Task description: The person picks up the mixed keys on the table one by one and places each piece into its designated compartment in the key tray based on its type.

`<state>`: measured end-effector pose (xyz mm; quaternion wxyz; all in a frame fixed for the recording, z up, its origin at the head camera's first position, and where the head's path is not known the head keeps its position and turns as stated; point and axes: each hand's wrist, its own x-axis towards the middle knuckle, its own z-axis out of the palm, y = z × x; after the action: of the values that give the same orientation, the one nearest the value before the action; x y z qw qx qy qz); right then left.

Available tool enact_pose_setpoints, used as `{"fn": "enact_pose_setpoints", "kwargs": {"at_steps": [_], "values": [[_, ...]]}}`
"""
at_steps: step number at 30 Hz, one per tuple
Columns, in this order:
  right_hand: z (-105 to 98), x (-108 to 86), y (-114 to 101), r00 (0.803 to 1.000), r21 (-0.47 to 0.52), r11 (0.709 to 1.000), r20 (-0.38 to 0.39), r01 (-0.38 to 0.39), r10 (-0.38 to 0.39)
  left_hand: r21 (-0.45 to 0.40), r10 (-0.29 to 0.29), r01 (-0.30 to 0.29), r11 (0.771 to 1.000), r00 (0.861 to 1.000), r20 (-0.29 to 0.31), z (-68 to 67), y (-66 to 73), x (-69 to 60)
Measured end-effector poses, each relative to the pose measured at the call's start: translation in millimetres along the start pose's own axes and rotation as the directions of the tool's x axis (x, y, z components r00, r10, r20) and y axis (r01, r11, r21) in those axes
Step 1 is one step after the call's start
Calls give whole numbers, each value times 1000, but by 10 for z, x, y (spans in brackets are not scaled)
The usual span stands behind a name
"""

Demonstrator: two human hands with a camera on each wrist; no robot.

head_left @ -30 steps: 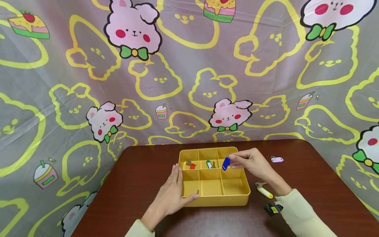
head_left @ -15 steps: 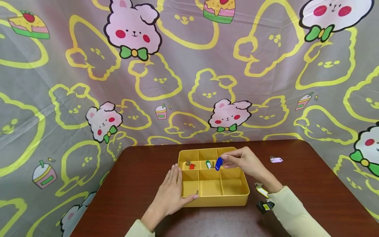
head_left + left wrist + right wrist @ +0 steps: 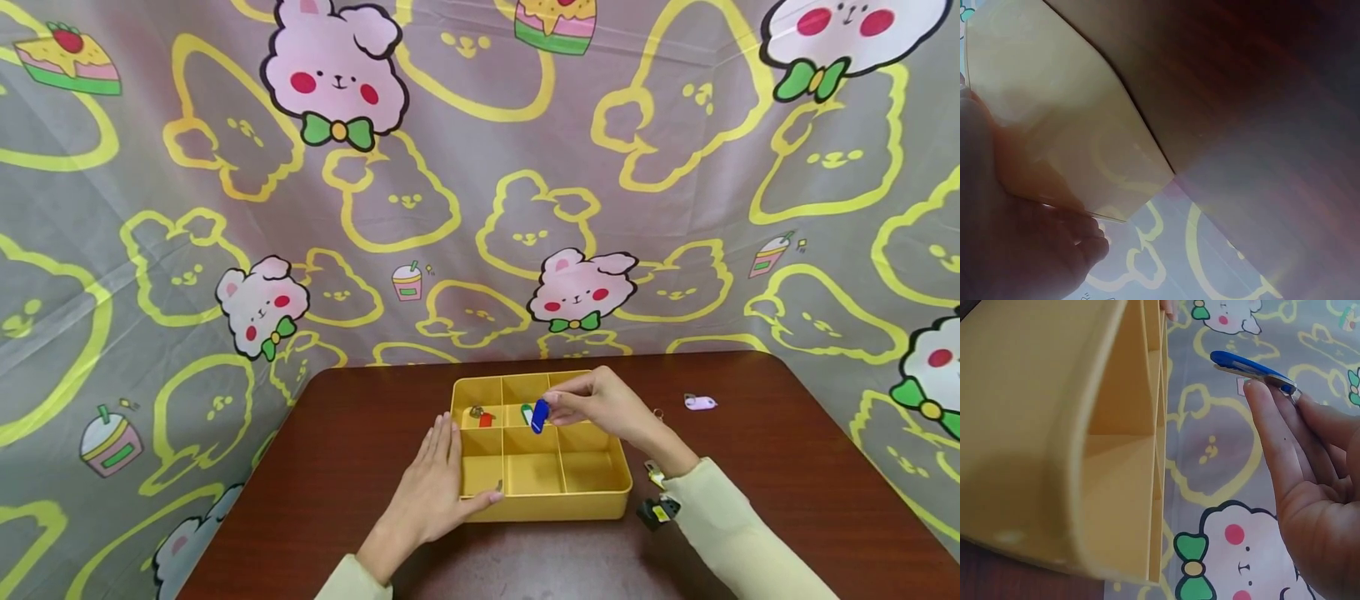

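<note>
In the head view my right hand (image 3: 603,408) pinches a blue key tag (image 3: 540,416) between thumb and fingertips. The tag hangs tilted over the back middle compartment of a yellow divided box (image 3: 540,507). Metal shows under the blue plastic (image 3: 1241,364) in the right wrist view. My left hand (image 3: 427,492) rests against the box's left side, fingers straight, thumb at the front rim. A red key tag (image 3: 486,421) lies in the back left compartment. A green key tag (image 3: 527,414) lies in the back middle one, partly hidden by the blue tag.
On the brown table (image 3: 337,467), right of the box, lie a purple key tag (image 3: 701,402) and a yellow key tag (image 3: 656,477), partly covered by my sleeve. A metal ring (image 3: 658,413) shows behind my wrist. A black device (image 3: 652,513) sits at the right cuff. Patterned cloth stands behind.
My right hand has moved left with the blue key tag, from over the back right compartment to the back middle one. The sleeve now covers more of the yellow tag. My left hand stays still.
</note>
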<state>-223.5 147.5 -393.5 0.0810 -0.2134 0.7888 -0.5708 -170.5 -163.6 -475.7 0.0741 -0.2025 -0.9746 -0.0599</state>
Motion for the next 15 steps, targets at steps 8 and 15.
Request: {"fn": "enact_pose_setpoints", "kwargs": {"at_steps": [8,15], "values": [[7,105,-80,998,-8,1000,57,-6,6,-6,2,-2,1000,1000,-24,15,-14,3],[-4,151,-132,997,-43,999,71,-30,33,-20,-3,2,1000,1000,-18,25,-20,2]]}}
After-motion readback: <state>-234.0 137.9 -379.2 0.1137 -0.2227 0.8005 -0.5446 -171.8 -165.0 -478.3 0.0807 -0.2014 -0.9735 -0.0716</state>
